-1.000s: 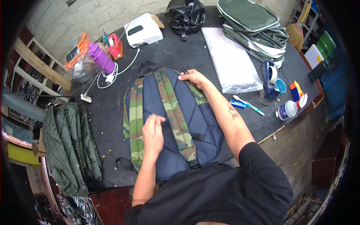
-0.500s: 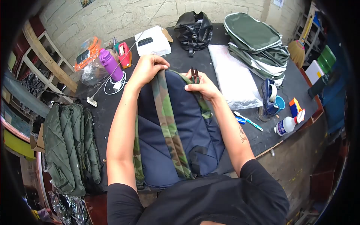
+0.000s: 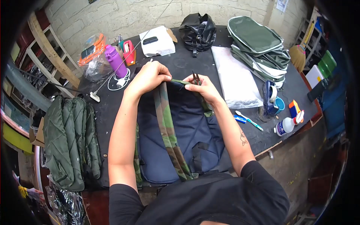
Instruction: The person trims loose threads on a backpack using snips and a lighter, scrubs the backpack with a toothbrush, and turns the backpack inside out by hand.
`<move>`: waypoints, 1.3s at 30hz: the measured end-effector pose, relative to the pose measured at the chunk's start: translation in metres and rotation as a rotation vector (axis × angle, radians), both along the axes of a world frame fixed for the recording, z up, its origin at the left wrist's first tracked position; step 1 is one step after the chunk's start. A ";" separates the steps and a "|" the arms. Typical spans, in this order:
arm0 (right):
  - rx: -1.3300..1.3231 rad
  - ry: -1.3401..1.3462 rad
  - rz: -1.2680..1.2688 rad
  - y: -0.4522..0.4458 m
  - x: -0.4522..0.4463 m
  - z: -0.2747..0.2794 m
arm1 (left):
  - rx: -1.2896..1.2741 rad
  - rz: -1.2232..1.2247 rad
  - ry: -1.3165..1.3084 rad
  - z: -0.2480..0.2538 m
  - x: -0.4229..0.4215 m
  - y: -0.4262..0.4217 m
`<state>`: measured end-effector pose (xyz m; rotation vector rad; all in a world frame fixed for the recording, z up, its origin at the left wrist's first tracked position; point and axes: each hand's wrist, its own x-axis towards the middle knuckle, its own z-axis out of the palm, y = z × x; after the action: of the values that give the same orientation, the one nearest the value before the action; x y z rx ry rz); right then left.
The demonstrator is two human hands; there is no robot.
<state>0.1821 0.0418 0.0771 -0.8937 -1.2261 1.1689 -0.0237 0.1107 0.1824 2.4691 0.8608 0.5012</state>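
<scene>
A dark navy backpack (image 3: pixel 161 131) with camouflage straps lies on the black table in front of me, its top toward the wall. One camouflage strap (image 3: pixel 168 127) runs down its middle. At the top edge, my left hand (image 3: pixel 151 78) pinches the camouflage edging of the backpack. My right hand (image 3: pixel 204 89) is closed around a small pair of thread snips (image 3: pixel 196 78), blades pointing up and away from me. The thumb of that hand also presses on the backpack's edge, and a short taut stretch of edging spans the two hands.
Folded green quilted pieces (image 3: pixel 71 142) lie at the left. Behind are a purple bottle (image 3: pixel 116 62), a white packet (image 3: pixel 157 41) and a black bag (image 3: pixel 198 33). To the right are a plastic-wrapped package (image 3: pixel 238 80), green bags (image 3: pixel 258 41), a toothbrush (image 3: pixel 249 120) and a spray bottle (image 3: pixel 287 125).
The backpack's top edge has been lifted and folded toward me, so its edging now stretches level between my hands. My left hand has turned slightly; the snips stay in my right. The view shifts slightly.
</scene>
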 end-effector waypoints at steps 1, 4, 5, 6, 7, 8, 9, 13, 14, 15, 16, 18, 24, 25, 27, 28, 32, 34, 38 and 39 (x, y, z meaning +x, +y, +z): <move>-0.014 -0.050 -0.016 -0.001 -0.002 0.002 | -0.033 0.006 0.009 0.000 -0.001 0.001; -0.041 -0.149 -0.051 -0.003 -0.007 0.006 | -0.008 -0.002 0.069 0.001 -0.003 -0.002; -0.060 -0.136 -0.074 -0.002 -0.010 0.006 | 0.049 -0.018 0.121 0.004 -0.002 -0.007; -0.079 -0.123 -0.096 -0.001 -0.013 0.006 | 0.106 -0.035 0.172 0.004 0.000 -0.011; -0.098 -0.110 -0.117 -0.001 -0.015 0.006 | 0.105 -0.034 0.172 0.002 0.002 -0.014; -0.099 -0.111 -0.114 -0.001 -0.016 0.006 | 0.217 -0.020 0.151 -0.002 0.003 -0.017; -0.120 -0.074 -0.121 -0.001 -0.015 0.006 | 0.328 -0.006 0.131 -0.008 0.005 -0.020; -0.151 0.017 -0.130 0.003 -0.013 0.001 | 0.439 0.028 -0.069 -0.039 0.005 -0.008; -0.142 0.027 -0.126 0.003 -0.013 -0.002 | 0.436 0.036 -0.164 -0.049 0.006 -0.004; -0.132 0.036 -0.122 0.004 -0.012 -0.004 | 0.437 0.036 -0.165 -0.059 0.007 -0.001; -0.128 0.034 -0.122 0.004 -0.015 -0.002 | 0.317 0.053 -0.268 -0.067 0.008 0.002; 0.247 -0.340 -0.536 0.005 -0.027 -0.004 | 0.072 0.085 -0.469 -0.080 0.008 0.009; 0.529 -0.892 -0.717 -0.015 -0.044 0.018 | -0.017 0.090 -0.604 -0.085 0.016 0.010; 0.560 -0.946 -0.730 -0.014 -0.046 0.020 | -0.007 0.085 -0.622 -0.086 0.018 0.010; 0.623 -1.055 -0.753 -0.012 -0.048 0.022 | 0.004 0.081 -0.641 -0.086 0.018 0.010; 0.624 -1.055 -0.751 -0.011 -0.048 0.022 | 0.000 0.079 -0.634 -0.086 0.018 0.010; 0.705 -1.072 -0.792 -0.007 -0.051 0.024 | -0.010 0.082 -0.620 -0.087 0.016 0.009; 0.683 -1.151 -0.776 -0.007 -0.049 0.025 | -0.013 0.087 -0.621 -0.086 0.017 0.008; 0.519 -0.886 -0.774 -0.004 -0.038 0.017 | -0.115 0.123 -0.636 -0.081 0.012 0.004; 0.445 -0.734 -0.769 -0.002 -0.033 0.012 | -0.115 0.121 -0.636 -0.081 0.012 0.004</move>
<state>0.1487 0.0401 0.0892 -1.3248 -1.4241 -0.0783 -0.0113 0.1150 0.1012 1.9653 0.7395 1.1603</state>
